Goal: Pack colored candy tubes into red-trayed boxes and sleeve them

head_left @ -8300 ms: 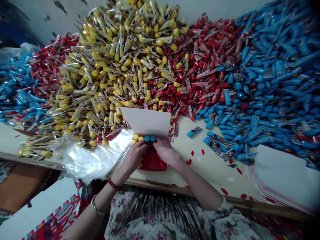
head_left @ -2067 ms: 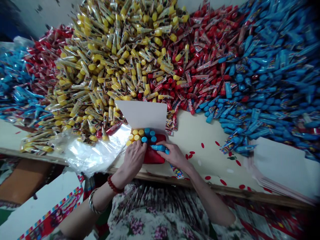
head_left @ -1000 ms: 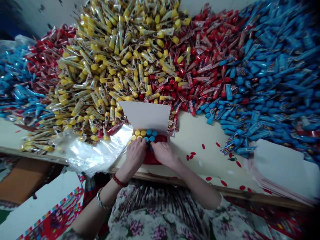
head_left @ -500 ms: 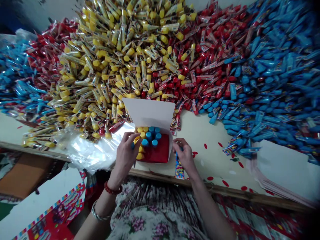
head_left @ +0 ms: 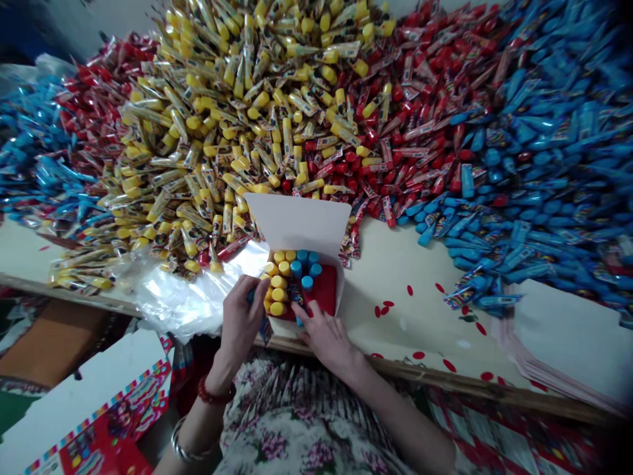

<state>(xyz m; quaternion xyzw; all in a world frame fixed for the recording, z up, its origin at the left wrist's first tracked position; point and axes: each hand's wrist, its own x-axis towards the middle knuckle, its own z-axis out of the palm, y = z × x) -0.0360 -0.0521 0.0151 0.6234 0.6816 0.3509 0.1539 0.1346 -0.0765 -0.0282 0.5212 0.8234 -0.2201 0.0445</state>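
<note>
An open box [head_left: 324, 290] with a red inside stands before me, its white lid [head_left: 299, 221] raised at the back. Yellow-capped tubes [head_left: 278, 294] fill its left side, and several blue-capped tubes [head_left: 307, 283] stand in the middle. My left hand [head_left: 241, 320] is at the box's left front corner, closed around a blue tube in a printed wrapper [head_left: 266, 331] that shows below its fingers. Over the front of the box, my right hand [head_left: 324, 336] pinches another blue tube [head_left: 299, 322], mostly hidden by the fingers.
Behind the box lie heaps of wrapped yellow tubes [head_left: 198, 165], red tubes [head_left: 420, 112] and blue tubes [head_left: 558, 152]. Clear plastic [head_left: 173, 297] lies at left. A stack of white card [head_left: 568, 336] is at right. Printed cartons [head_left: 103, 402] sit below the table's left edge.
My right hand has moved left with its blue tube, from beside the box to over its front. My left hand has drawn slightly back and down from the tubes.
</note>
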